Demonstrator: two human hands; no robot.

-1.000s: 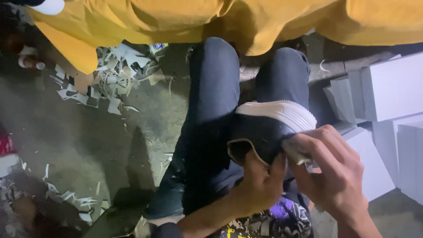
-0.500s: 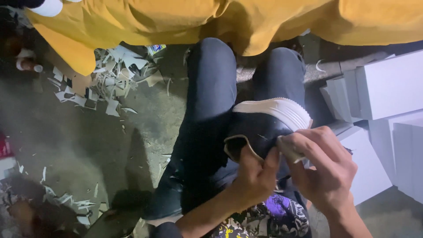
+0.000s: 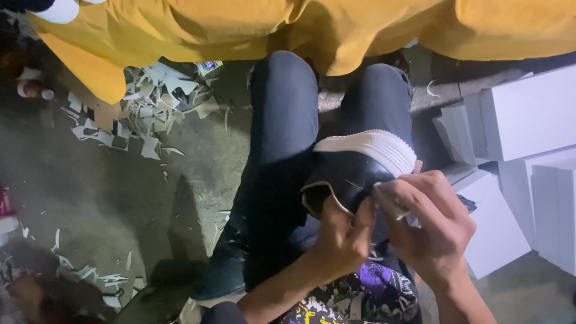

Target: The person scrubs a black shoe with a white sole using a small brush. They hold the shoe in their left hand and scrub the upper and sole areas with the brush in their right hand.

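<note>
A seated person in dark blue jeans (image 3: 282, 150) works a black leather shoe with a ribbed white rubber sole (image 3: 354, 165) held over the lap, seen from above. The left hand (image 3: 343, 240) is curled shut around the shoe's heel end, fingers tucked into the pale-edged collar, thumb up against the upper. The right hand (image 3: 435, 228) is closed around a small pale tool (image 3: 393, 201), too hidden to identify, its tip pressed to the black upper just below the sole.

To the right, plain white cardboard boxes (image 3: 528, 114) sit stacked and closed, so their contents cannot be seen; one flat white box (image 3: 495, 231) lies just beside the right wrist. A large mustard-yellow cloth (image 3: 336, 24) drapes across the top of the view, and pale paper and leather scraps (image 3: 144, 114) litter the dark concrete floor (image 3: 132, 198) on the left.

Compared with a second ago, the shoe sits slightly higher on the knees and the right hand has slid a little leftward along the upper, while the left hand's hold on the heel is unchanged. Boxes, cloth and scraps lie as they did.
</note>
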